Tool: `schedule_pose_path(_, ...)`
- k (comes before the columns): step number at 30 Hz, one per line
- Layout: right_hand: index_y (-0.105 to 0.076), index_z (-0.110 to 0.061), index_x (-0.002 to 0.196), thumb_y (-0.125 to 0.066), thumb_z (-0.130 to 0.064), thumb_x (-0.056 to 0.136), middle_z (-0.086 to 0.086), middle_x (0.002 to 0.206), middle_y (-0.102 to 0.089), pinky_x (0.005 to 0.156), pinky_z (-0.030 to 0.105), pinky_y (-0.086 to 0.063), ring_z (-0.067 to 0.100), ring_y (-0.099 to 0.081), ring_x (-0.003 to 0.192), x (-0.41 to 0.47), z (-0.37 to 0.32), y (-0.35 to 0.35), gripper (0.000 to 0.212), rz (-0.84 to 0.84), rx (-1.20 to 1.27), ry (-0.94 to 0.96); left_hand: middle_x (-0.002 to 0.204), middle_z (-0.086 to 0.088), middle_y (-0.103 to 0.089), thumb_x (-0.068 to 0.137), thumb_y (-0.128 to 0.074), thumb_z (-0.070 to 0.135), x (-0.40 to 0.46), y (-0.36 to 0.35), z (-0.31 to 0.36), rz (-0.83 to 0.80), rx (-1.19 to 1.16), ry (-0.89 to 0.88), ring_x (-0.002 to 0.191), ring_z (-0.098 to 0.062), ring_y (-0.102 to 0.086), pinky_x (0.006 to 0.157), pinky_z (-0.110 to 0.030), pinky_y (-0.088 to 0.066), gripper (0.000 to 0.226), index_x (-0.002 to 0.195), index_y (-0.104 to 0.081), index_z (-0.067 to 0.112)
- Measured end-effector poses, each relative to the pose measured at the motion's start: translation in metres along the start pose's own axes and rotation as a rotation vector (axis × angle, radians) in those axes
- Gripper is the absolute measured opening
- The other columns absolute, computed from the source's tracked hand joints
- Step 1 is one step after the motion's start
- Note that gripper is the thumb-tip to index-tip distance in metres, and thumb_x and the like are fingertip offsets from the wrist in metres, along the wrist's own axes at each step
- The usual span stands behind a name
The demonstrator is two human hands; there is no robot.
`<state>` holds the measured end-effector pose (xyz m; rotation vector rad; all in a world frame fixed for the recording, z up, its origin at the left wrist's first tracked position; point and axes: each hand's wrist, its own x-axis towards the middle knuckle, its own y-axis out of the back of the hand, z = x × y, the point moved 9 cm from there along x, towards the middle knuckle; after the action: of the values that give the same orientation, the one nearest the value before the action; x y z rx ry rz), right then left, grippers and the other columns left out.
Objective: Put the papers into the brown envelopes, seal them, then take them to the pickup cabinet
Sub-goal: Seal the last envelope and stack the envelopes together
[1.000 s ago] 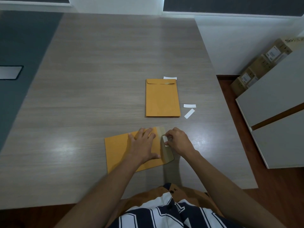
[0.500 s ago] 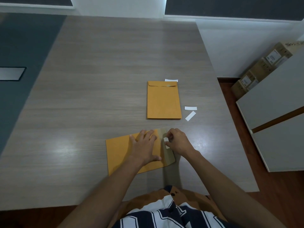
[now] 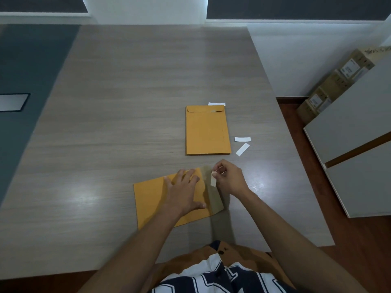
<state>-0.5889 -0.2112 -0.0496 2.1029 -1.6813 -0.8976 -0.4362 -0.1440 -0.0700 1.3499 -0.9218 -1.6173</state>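
Lying sideways at the near edge of the grey table (image 3: 105,123), a brown envelope (image 3: 152,199) had its flap (image 3: 213,199) open to the right. The left hand (image 3: 182,191) pressed flat on it, fingers spread; the right hand (image 3: 229,177) pinched a white strip (image 3: 213,180) off the flap. Farther off lay a sealed envelope stack (image 3: 207,132) beside three loose strips (image 3: 242,139).

Near envelope (image 3: 154,199) on table (image 3: 118,115), stack of envelopes (image 3: 207,132) behind it, strips (image 3: 242,144) right of stack.
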Motion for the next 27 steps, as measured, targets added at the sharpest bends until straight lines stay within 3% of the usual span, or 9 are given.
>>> schedule_pose_path(3,-0.067,-0.012,0.089,-0.067,-0.011,0.088,0.002,0.079,-0.069,0.058,0.019,-0.053,0.013,-0.067,0.061,0.008,0.021,0.025,0.002,0.118,0.185,-0.165,0.163,0.005,-0.008,0.072,-0.057,0.078,0.0,-0.001,0.0,0.016,-0.001,0.031,0.15,-0.025,-0.005,0.11,-0.07,-0.016,0.093,0.148,-0.028,0.032)
schedule_pose_path(7,-0.065,-0.013,0.084,-0.063,-0.004,0.086,0.004,0.076,-0.069,0.07,0.033,-0.06,0.016,-0.066,0.057,0.019,0.052,0.062,0.01,0.258,0.367,-0.364,0.162,0.002,-0.014,0.079,-0.044,0.08,0.002,0.002,0.005,0.094,0.031,0.1,0.146,-0.027,-0.014,0.108,-0.062,-0.025,0.089,0.15,-0.027,0.028)
schedule_pose_path(11,-0.064,-0.011,0.085,-0.059,0.002,0.084,0.007,0.074,-0.067,0.071,0.037,-0.061,0.017,-0.065,0.055,0.033,0.071,0.095,0.014,0.365,0.439,-0.467,0.158,-0.003,-0.021,0.087,-0.042,0.069,0.002,0.007,0.008,0.149,0.006,0.13,0.142,-0.028,-0.022,0.107,-0.052,-0.03,0.077,0.15,-0.028,0.026)
schedule_pose_path(16,-0.067,-0.009,0.089,-0.06,-0.002,0.086,0.009,0.081,-0.069,0.081,0.039,-0.06,0.021,-0.067,0.058,0.057,0.087,0.119,0.011,0.392,0.416,-0.49,0.154,-0.01,-0.025,0.092,-0.04,0.054,-0.002,0.005,0.013,0.1,-0.026,0.191,0.139,-0.031,-0.026,0.11,-0.043,-0.027,0.072,0.153,-0.021,0.022)
schedule_pose_path(19,-0.067,-0.008,0.105,-0.067,-0.014,0.085,0.002,0.1,-0.068,0.09,0.031,-0.053,0.02,-0.066,0.083,0.056,0.081,0.124,0.021,0.365,0.211,-0.407,0.143,-0.012,-0.034,0.091,-0.039,0.051,-0.005,0.006,0.017,0.103,-0.012,0.206,0.131,-0.03,-0.032,0.106,-0.04,-0.031,0.072,0.153,-0.021,0.018)
schedule_pose_path(21,-0.066,-0.011,0.113,-0.071,-0.022,0.084,-0.003,0.105,-0.063,0.086,0.026,-0.046,0.017,-0.061,0.098,0.045,0.06,0.117,0.031,0.321,0.047,-0.253,0.134,-0.011,-0.037,0.09,-0.041,0.051,-0.005,0.006,0.019,0.11,-0.01,0.206,0.123,-0.029,-0.036,0.101,-0.038,-0.034,0.072,0.152,-0.024,0.018)
schedule_pose_path(23,-0.063,-0.014,0.12,-0.074,-0.032,0.08,0.0,0.111,-0.064,0.086,0.028,-0.046,0.02,-0.055,0.114,0.034,0.042,0.096,0.045,0.209,-0.077,-0.076,0.128,-0.009,-0.039,0.087,-0.048,0.051,-0.004,0.006,0.019,0.113,-0.033,0.194,0.118,-0.027,-0.039,0.096,-0.036,-0.035,0.073,0.15,-0.029,0.019)
schedule_pose_path(27,-0.044,-0.024,0.143,-0.08,-0.041,0.074,-0.001,0.141,-0.05,0.106,0.036,-0.039,0.019,-0.024,0.142,0.013,0.026,0.045,0.08,-0.101,-0.387,0.114,0.125,-0.004,-0.041,0.081,-0.069,0.05,-0.001,0.011,0.012,0.135,-0.166,0.192,0.117,-0.021,-0.043,0.094,-0.031,-0.039,0.079,0.147,-0.035,0.021)
